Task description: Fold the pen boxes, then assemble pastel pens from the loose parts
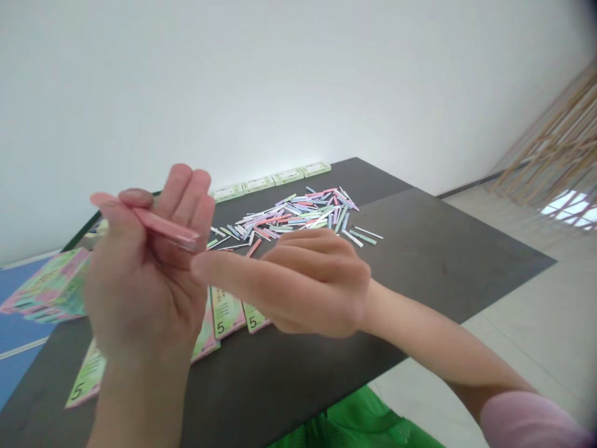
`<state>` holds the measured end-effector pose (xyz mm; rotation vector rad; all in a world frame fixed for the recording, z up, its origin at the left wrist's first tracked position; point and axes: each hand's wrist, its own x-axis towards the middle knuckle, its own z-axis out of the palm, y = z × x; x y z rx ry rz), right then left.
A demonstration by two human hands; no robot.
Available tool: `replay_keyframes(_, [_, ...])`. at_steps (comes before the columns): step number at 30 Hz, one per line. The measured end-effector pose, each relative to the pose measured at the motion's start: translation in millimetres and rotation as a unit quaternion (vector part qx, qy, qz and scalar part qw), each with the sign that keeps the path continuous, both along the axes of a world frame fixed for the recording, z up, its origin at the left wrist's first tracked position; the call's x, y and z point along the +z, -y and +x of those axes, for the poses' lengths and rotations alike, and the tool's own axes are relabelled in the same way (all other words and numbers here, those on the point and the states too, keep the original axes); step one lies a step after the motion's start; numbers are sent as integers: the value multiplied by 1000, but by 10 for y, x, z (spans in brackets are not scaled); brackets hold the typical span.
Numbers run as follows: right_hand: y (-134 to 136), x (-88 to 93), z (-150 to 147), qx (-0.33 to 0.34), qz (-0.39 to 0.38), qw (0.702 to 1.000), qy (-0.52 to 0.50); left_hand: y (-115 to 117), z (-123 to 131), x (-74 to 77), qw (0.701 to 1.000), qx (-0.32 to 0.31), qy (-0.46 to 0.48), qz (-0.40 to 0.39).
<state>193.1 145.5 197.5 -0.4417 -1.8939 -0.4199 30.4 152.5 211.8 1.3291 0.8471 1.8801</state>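
My left hand is raised with its palm towards me, pinching a pink paper strip or tight bundle of strips between thumb and fingers. My right hand reaches across from the right, back upward, with its fingers curled and its thumb stretched towards the pink strip's end, nearly touching it. It holds nothing. Below it, a loose pile of pastel paper strips lies scattered on the dark table. Green and pink cards printed with a 5 lie partly hidden under my hands.
A stack of green and pink cards stands at the table's left edge, and a row of pale green cards lines the far edge. A white wall rises behind. Wooden sticks lean at the right, above a tiled floor.
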Motion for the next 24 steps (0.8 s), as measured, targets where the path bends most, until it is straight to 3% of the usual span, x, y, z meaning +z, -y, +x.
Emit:
replay_keyframes(2, [-12,-195,118,29,-2,999,-46,-68,41,-247,1000,3,-16,1])
replay_keyframes(3, [-18,-296,179,37,-14,997,-64,-114,40,-386,997,-9,-80,-10])
replay_keyframes(6, [-31,-555,360,24,-74,992,-100,-269,-25,-740,991,-24,-129,-29])
replay_keyframes(9, [-40,-714,500,-15,-112,987,-111,-385,-92,-869,983,-59,-164,-62])
replay_keyframes(18, [-177,-976,560,-36,-117,987,-102,-440,68,-672,986,-94,-87,-102])
replay_keyframes(21, [-225,-980,532,-38,-131,983,-124,-418,108,-505,986,-104,-32,-126])
replay_keyframes(24, [-239,-874,443,-36,-149,977,-149,-376,137,-307,987,-74,25,-142])
